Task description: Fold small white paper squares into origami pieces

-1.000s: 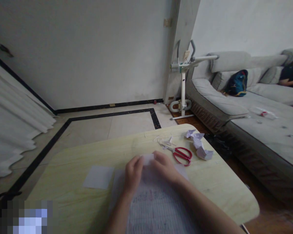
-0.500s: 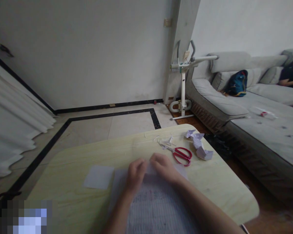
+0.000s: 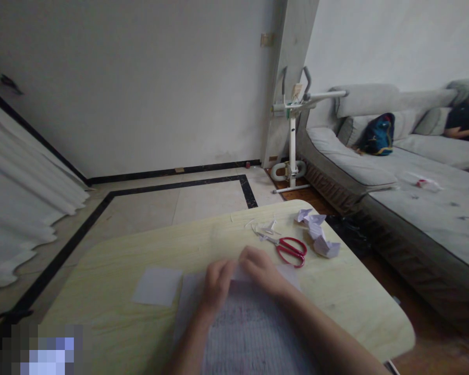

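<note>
My left hand (image 3: 218, 284) and my right hand (image 3: 261, 271) are close together at the top of a sheet covered in writing (image 3: 254, 333), which lies on the table. Both hands are closed, fingers curled in, and pale paper (image 3: 238, 273) shows between them; its full shape is hidden by the hands. Left of the sheet lies a square of white paper (image 3: 158, 285). Red-handled scissors (image 3: 293, 251) rest just beyond my right hand, blades pointing left.
Thin paper scraps (image 3: 268, 227) lie by the scissor tips. Folded white paper pieces (image 3: 316, 232) sit near the right edge of the wooden table (image 3: 113, 271). Beyond are an exercise bike (image 3: 293, 140), and a grey sofa (image 3: 426, 208) with a backpack (image 3: 380, 134) and a seated person.
Both hands stay almost in place on the paper, with only a slight shift of the fingers. The view has moved a little.
</note>
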Demonstrator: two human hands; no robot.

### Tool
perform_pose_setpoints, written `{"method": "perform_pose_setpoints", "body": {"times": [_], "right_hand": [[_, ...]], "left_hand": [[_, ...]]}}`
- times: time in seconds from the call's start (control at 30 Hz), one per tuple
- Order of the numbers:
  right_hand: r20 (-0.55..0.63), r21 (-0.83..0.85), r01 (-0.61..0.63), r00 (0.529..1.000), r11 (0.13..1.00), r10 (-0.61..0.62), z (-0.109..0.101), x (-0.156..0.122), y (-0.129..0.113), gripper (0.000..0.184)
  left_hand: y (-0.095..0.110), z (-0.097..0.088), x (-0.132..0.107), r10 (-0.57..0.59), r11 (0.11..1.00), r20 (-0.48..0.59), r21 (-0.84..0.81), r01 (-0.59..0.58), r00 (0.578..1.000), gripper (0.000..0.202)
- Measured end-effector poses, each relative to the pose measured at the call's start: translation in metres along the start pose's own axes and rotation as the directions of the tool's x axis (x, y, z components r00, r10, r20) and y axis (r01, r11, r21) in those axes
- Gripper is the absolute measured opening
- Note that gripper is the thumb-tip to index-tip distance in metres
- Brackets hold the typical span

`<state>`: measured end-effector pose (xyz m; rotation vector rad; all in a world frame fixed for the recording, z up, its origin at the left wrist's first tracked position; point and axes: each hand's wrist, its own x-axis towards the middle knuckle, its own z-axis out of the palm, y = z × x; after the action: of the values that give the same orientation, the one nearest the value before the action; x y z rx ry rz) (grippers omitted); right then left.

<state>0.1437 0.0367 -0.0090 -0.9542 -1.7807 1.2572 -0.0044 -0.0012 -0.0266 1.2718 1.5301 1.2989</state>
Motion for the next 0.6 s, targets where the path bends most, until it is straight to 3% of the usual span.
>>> {"method": "perform_pose_setpoints", "body": {"times": [0.23,0.47,0.6], "right_hand": [[-0.003,0.002,-0.009,1.000,1.000,0.009,-0.0006,0.0005,0.0011,0.015],[-0.132,0.000,-0.015,0.991,1.000,0.014,-0.0031,0.0039,0.0023,0.010],[-0.175,-0.054,-0.018,0.985,0.998,0.008,-0.0006,0.0035,0.0018,0.007]], "left_hand": [[0.0028,0.0001,-0.0010,0.056,0.998,0.108,0.023,-0.059,0.993,0.037],[0.0092,0.0007,0.0012,0.069,0.998,0.184,-0.018,-0.067,0.981,0.026],[0.0048,0.0003,0.0046,0.058,0.998,0.166,-0.013,-0.057,0.984,0.028]]}}
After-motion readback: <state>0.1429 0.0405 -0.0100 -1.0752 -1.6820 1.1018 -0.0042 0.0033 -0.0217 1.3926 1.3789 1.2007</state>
